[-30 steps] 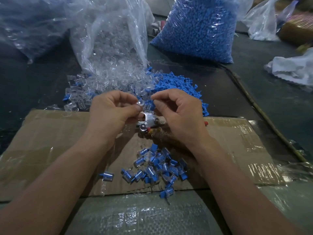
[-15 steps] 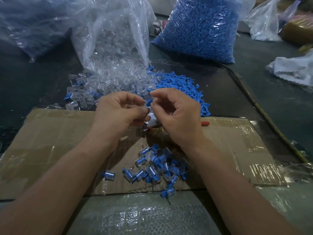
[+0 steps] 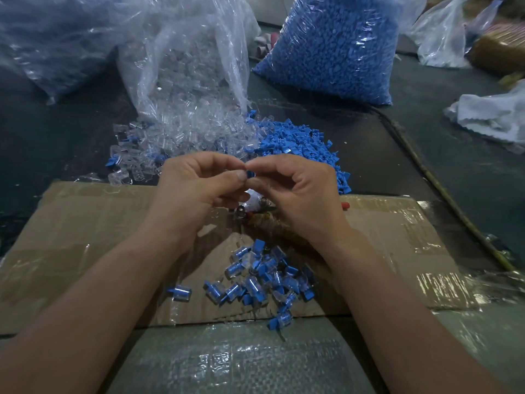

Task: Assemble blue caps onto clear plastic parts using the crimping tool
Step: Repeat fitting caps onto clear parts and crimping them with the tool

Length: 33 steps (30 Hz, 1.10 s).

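Slumping open at 11 o'clock, a crinkled transparent bag (image 3: 196, 46) is filled with clear plastic parts (image 3: 173, 137), small boxy shells that are strewn from its mouth onto the dark desk (image 3: 426, 155). At 1 o'clock a taut film sack (image 3: 332, 46) is packed tight with blue pieces, and a loose heap of blue caps (image 3: 301, 140) is piled against the strewn clear parts, the two heaps touching.

A flat cardboard sheet (image 3: 85, 228), glossed with tape, is laid across the desk at the centre. Above it a single blue cap (image 3: 250, 174) is pinched between the fingertips of both hands. The grip of the left hand (image 3: 199, 189) is closed down to thumb and forefinger, the other fingers curled. The grip of the right hand (image 3: 301, 194) is likewise narrowed to a pinch on the same cap. Whether a clear part is held with it cannot be told.

The crimping tool (image 3: 250, 206), of bright metal with a red handle tip, is laid on the cardboard directly beneath the hands and is largely hidden by them. At 6 o'clock assembled pieces (image 3: 261, 277), clear shells with blue inserts, are heaped on the cardboard. Crumpled white material (image 3: 491, 115) is seen at 3 o'clock.
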Available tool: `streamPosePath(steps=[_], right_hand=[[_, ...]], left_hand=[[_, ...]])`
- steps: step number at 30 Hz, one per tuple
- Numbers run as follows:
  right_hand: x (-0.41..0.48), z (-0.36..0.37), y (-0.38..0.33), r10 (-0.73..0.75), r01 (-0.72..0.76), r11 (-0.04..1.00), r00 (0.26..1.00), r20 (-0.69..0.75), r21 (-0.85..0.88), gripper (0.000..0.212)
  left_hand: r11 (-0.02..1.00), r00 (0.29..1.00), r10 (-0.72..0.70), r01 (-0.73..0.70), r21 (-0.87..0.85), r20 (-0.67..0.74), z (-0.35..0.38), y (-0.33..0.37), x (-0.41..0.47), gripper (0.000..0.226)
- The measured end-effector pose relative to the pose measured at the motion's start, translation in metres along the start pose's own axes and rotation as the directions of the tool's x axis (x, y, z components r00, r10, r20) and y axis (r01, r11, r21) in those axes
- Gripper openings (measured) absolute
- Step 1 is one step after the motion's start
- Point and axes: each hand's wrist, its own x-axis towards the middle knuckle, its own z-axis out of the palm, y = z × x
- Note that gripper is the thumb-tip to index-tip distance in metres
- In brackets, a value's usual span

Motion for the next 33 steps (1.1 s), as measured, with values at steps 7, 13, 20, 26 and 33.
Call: streamPosePath(steps=[7,13,20,26,33], right_hand=[[0.0000,-0.0004,0.0005,-0.009,0.007,0.999,0.998,0.069,0.036,0.032],[0.0002,-0.0007,0.0014,-0.016,0.013,0.994,0.999,0.034,0.106,0.028],[0.0013,-0.0039,0.0015,-0.048,0.046,0.998,0.998,0.028,0.048,0.026],[0.0021,-0.0050,0.0014,-0.077,0.078,0.997,0.997,0.029,-0.004,0.025],[0.0015,-0.0042,0.0003,-0.117,0.118,0.993,0.992,0.045,-0.024,0.024]], left_hand=[[0.998,0.999,-0.041,0.041,-0.046,0.001,-0.0002,0.0031,0.0001,0.017],[0.988,0.994,-0.099,0.104,-0.116,0.048,-0.0025,0.0026,0.0019,0.016],[0.977,0.984,-0.138,0.153,-0.146,0.112,-0.0058,0.0025,0.0050,0.014],[0.974,0.978,-0.144,0.167,-0.154,0.150,-0.0077,0.0033,0.0057,0.017],[0.985,0.985,-0.131,0.142,-0.094,0.113,-0.0037,0.0043,0.0037,0.015]])
